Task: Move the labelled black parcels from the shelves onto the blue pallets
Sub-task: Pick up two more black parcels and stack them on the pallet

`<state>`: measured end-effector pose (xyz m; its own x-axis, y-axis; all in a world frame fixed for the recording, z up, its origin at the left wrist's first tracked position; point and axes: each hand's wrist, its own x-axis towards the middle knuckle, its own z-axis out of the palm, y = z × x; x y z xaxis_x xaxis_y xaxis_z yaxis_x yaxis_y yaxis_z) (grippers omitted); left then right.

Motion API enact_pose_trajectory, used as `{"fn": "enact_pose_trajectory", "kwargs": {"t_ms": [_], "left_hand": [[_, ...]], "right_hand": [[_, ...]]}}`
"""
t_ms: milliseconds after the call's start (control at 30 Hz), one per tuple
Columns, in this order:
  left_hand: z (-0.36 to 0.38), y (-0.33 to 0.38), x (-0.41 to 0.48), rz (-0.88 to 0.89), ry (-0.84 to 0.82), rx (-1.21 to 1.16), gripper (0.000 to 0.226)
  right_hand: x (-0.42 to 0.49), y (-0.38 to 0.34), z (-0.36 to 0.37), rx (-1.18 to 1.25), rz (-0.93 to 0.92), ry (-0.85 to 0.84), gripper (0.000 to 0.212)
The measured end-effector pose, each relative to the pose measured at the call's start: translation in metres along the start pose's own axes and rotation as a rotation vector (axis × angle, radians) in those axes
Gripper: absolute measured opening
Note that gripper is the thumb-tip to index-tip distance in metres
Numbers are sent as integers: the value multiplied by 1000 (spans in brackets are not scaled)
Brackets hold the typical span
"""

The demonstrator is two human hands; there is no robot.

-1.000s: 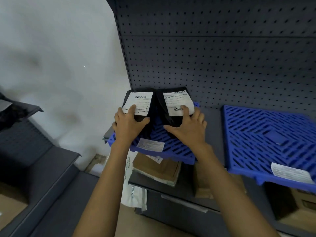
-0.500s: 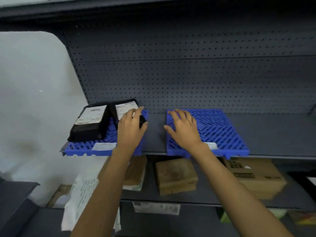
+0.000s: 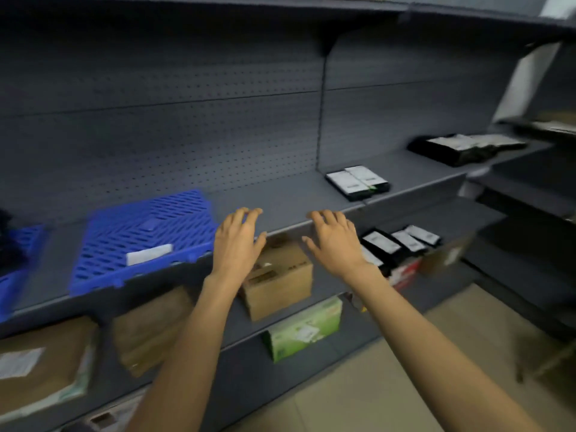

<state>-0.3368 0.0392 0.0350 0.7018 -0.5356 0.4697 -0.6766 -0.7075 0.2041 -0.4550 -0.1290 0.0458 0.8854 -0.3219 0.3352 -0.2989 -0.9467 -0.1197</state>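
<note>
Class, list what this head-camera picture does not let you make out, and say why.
- Print on the white labels of the two black parcels: too small, head view.
- Far-left blue plastic pallet: cut off by the left edge.
- Flat brown cardboard parcels on the lower shelf: motion-blurred.

Both hands are hovering empty in front of the grey shelf, the left hand and right hand spreading their fingers at its front edge. A bare blue pallet is lying on that shelf left of the hands. Two labelled black parcels are sitting further right on the shelf, with more parcels resting one level below.
</note>
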Motion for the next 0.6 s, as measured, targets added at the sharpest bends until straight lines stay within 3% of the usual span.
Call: {"fn": "enact_pose_trajectory", "kwargs": {"t_ms": [267,600], "left_hand": [[85,184,40,288,-135,-102,48],[207,346,97,497,-329,-171,47]], "right_hand": [[-67,181,-26,-82,304,-23,47],[-86,349,-12,-139,560,-140,48]]}}
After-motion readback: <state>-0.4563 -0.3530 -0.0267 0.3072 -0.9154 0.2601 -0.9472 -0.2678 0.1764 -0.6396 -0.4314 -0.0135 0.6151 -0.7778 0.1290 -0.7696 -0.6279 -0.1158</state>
